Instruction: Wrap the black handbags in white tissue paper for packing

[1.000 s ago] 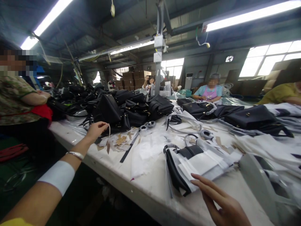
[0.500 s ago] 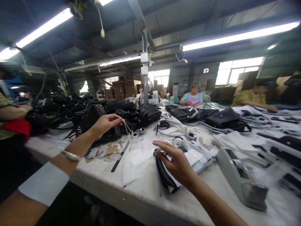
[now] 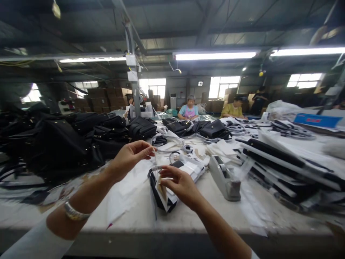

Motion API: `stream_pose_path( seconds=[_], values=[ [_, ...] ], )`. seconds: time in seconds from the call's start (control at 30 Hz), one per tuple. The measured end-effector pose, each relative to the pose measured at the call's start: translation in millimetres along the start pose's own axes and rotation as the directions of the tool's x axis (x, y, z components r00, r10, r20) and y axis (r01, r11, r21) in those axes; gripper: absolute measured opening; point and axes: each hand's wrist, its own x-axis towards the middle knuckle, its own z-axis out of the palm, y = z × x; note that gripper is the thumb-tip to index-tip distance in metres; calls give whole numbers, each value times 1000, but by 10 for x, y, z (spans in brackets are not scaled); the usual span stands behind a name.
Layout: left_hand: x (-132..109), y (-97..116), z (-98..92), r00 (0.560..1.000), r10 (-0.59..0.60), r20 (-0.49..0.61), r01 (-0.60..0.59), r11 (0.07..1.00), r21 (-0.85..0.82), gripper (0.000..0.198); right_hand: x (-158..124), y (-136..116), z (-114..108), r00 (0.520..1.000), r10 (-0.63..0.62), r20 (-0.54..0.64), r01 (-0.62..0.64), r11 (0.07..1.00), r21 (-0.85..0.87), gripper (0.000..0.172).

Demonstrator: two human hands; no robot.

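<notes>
My left hand (image 3: 136, 155) is closed in a pinch on a thin pale string (image 3: 155, 160), held above a small black bag. From the string hangs a tan and white hang tag (image 3: 162, 191). My right hand (image 3: 180, 183) has its thumb and fingertips closed at the upper part of this tag. Just below both hands lies the black bag (image 3: 154, 190) on the table, partly covered with white wrapping (image 3: 192, 165). My right hand hides part of the bag.
A grey tape dispenser (image 3: 225, 180) stands right of the bag. Black bags (image 3: 64, 144) are heaped at left; wrapped black pieces (image 3: 291, 162) are stacked at right. White sheets (image 3: 126, 187) lie on the table (image 3: 194, 223). Co-workers (image 3: 188, 109) sit across it.
The view has turned right. My left hand has brought the string from the loose tags over to the bag. My right hand has gone from spread fingers to closing on the tag.
</notes>
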Motion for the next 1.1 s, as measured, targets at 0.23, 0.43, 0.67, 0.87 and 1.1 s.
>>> stream_pose_path(
  seconds=[0.23,0.43,0.67,0.87,1.1],
  values=[
    [-143,-105,464,998,18,-57,-23,996,-85,29,-326,185,-8,992,87,-94,-74,988,134,35],
    [-266,-132,689,972,143,-185,-141,990,23,24,-468,218,-55,981,58,-184,-34,991,132,18],
    [-297,-104,798,960,151,-234,-154,988,9,20,-636,127,-144,948,-86,-305,58,993,-100,18],
    [-309,-84,871,953,149,-262,-141,989,52,24,-731,65,-187,864,-369,-342,195,873,-448,12],
    [-293,-94,936,974,34,-223,-59,993,-104,25,-801,114,-202,730,-627,-272,304,655,-692,32]
  ],
)
